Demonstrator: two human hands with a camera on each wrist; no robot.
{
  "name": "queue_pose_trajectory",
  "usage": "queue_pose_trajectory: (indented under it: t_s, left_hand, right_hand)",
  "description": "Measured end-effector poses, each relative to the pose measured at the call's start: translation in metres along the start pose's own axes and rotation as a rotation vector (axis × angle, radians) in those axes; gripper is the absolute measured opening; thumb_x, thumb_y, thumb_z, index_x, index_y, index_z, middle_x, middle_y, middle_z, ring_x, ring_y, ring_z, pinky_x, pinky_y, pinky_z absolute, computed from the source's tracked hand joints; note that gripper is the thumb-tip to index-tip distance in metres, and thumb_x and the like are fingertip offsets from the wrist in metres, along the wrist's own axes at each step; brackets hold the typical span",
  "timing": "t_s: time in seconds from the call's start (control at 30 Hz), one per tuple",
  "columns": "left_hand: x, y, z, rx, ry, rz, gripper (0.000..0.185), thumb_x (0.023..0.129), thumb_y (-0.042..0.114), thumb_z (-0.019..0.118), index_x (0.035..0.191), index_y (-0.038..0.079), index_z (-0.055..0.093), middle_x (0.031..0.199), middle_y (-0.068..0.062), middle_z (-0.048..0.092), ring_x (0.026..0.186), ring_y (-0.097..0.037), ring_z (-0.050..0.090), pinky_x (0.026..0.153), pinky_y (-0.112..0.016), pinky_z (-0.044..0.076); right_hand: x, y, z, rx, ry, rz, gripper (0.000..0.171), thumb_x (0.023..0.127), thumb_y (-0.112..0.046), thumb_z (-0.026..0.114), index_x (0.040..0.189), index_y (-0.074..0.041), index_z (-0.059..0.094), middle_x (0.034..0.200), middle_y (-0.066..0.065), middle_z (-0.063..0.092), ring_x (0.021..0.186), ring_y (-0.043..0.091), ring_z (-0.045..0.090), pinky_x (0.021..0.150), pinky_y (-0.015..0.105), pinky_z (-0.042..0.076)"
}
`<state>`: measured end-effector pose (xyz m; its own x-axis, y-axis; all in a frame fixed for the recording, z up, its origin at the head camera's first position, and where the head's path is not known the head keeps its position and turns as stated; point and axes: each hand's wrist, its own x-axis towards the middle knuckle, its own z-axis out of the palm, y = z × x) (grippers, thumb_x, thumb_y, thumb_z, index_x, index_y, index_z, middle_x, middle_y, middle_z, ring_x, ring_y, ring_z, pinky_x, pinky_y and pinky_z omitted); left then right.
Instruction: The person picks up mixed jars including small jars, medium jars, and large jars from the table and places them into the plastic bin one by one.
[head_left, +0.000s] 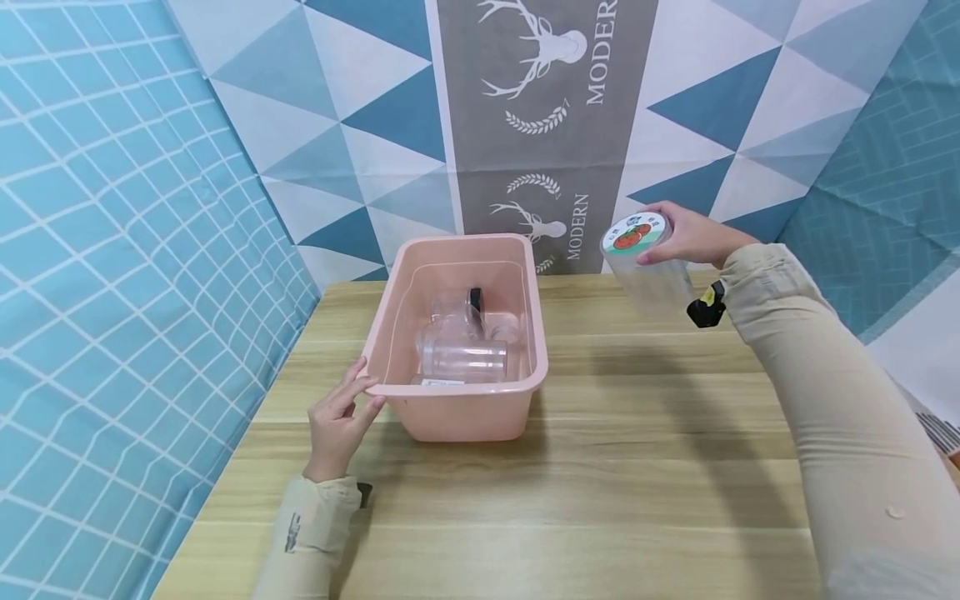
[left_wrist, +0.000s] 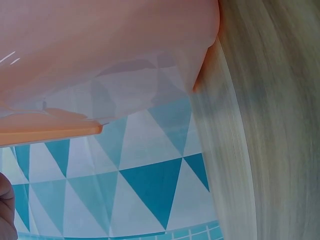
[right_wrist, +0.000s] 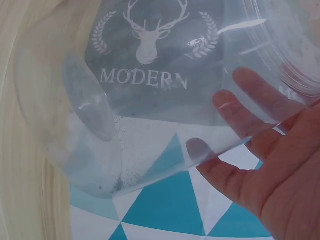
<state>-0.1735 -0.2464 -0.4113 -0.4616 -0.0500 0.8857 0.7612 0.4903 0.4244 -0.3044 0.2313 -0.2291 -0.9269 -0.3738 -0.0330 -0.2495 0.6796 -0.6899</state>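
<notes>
In the head view my right hand (head_left: 693, 235) grips a clear plastic jar (head_left: 654, 283) near its top, holding it tilted above the table at the right. Its white lid (head_left: 633, 232) carries a picture of red-orange fruit. Seen from the right wrist, fingers (right_wrist: 227, 105) lie along the jar's transparent wall (right_wrist: 150, 107). My left hand (head_left: 337, 425) holds the near left corner of a pink plastic tub (head_left: 457, 417) by the rim. Several clear containers (head_left: 471, 360) lie inside, one with a black part (head_left: 476, 298). The left wrist view shows mainly the tub's outer wall (left_wrist: 100, 50).
The tub stands on a wood-grain table (head_left: 637, 500), left of the middle. A patterned backdrop (head_left: 390, 125) rises directly behind the table, and a blue gridded sheet (head_left: 112, 275) runs along the left side.
</notes>
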Motion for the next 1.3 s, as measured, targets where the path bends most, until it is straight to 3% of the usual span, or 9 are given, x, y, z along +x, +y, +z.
queue_pose_trajectory:
  t_s: [0.23, 0.4, 0.63, 0.77, 0.93, 1.13, 1.3]
  left_hand:
    - [0.0, 0.0, 0.001, 0.001, 0.008, 0.001, 0.05, 0.086, 0.042, 0.069, 0.085, -0.008, 0.069, 0.116, -0.001, 0.064, 0.104, 0.001, 0.06, 0.043, -0.013, 0.022]
    - [-0.001, 0.0, 0.0, 0.002, 0.005, -0.006, 0.051, 0.086, 0.042, 0.069, 0.085, -0.009, 0.068, 0.117, 0.001, 0.063, 0.104, 0.002, 0.059, 0.043, -0.012, 0.023]
    - [-0.002, 0.0, 0.0, -0.01, 0.002, -0.005, 0.05, 0.086, 0.041, 0.069, 0.085, -0.009, 0.069, 0.118, 0.003, 0.063, 0.084, 0.007, 0.055, 0.042, -0.013, 0.022]
    - [-0.002, 0.0, 0.001, -0.014, -0.001, -0.017, 0.05, 0.086, 0.042, 0.07, 0.085, -0.009, 0.069, 0.118, 0.005, 0.062, 0.097, 0.004, 0.059, 0.042, -0.013, 0.023]
    - [-0.002, 0.0, 0.001, -0.015, -0.005, -0.019, 0.05, 0.086, 0.042, 0.069, 0.085, -0.009, 0.069, 0.117, 0.004, 0.063, 0.108, -0.001, 0.058, 0.043, -0.013, 0.023]
    - [-0.001, 0.0, 0.0, -0.019, 0.004, -0.001, 0.05, 0.086, 0.041, 0.069, 0.085, -0.009, 0.068, 0.118, 0.003, 0.063, 0.095, 0.005, 0.058, 0.042, -0.013, 0.021]
    - [-0.002, 0.0, 0.0, -0.014, -0.002, -0.01, 0.051, 0.086, 0.041, 0.069, 0.086, -0.009, 0.068, 0.119, 0.005, 0.062, 0.087, 0.006, 0.056, 0.042, -0.013, 0.022]
  right_hand:
    - [0.0, -0.009, -0.004, -0.028, -0.003, -0.031, 0.084, 0.086, -0.018, 0.071, 0.146, 0.004, 0.016, 0.132, 0.024, 0.04, 0.105, 0.025, 0.048, 0.082, 0.025, 0.042]
    - [0.001, -0.012, -0.005, -0.046, -0.013, -0.028, 0.083, 0.087, -0.02, 0.071, 0.145, 0.005, 0.017, 0.132, 0.025, 0.04, 0.103, 0.025, 0.049, 0.083, 0.028, 0.042]
    - [0.006, -0.017, 0.001, -0.043, -0.031, -0.026, 0.084, 0.086, -0.02, 0.07, 0.146, 0.004, 0.016, 0.132, 0.025, 0.041, 0.109, 0.031, 0.048, 0.085, 0.032, 0.043]
    - [0.01, -0.024, 0.005, -0.041, -0.04, -0.053, 0.082, 0.085, -0.02, 0.071, 0.145, 0.003, 0.02, 0.13, 0.024, 0.043, 0.108, 0.03, 0.048, 0.088, 0.035, 0.042]
    - [0.013, -0.032, 0.009, -0.006, -0.041, -0.07, 0.076, 0.084, -0.017, 0.072, 0.141, 0.002, 0.026, 0.128, 0.021, 0.045, 0.106, 0.026, 0.048, 0.085, 0.027, 0.043]
    - [0.019, -0.044, 0.013, -0.002, -0.055, -0.085, 0.079, 0.083, -0.017, 0.073, 0.143, 0.003, 0.024, 0.129, 0.021, 0.045, 0.107, 0.026, 0.048, 0.088, 0.033, 0.042]
    - [0.024, -0.056, 0.015, 0.018, -0.061, -0.101, 0.081, 0.082, -0.014, 0.073, 0.143, 0.003, 0.023, 0.129, 0.021, 0.044, 0.107, 0.024, 0.048, 0.087, 0.028, 0.042]
